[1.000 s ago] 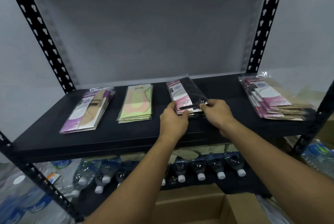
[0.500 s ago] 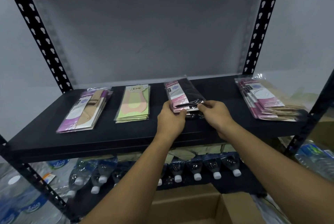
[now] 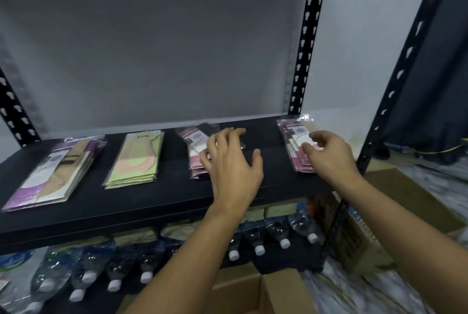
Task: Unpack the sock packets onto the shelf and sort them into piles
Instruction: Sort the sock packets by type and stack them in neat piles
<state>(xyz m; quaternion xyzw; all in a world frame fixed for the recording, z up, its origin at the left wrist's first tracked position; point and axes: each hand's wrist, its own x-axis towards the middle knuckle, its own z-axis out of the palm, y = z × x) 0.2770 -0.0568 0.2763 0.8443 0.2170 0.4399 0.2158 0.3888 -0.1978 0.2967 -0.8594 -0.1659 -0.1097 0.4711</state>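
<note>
Let go of black-sock pile (image 3: 194, 159), raised left hand (image 3: 231, 161) with fingers spread, swung right hand (image 3: 329, 156), loosely curled and empty, over rightmost pile (image 3: 291, 136), likely squaring that next.

Left hand (image 3: 229, 161) fingers spread, empty; right hand (image 3: 329, 154) fingers loosely curled, empty.

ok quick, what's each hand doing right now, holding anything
Left hand: open, fingers spread over the black sock pile, holding nothing.
Right hand: open, fingers loosely curled over the rightmost pile, gripping nothing.
</note>
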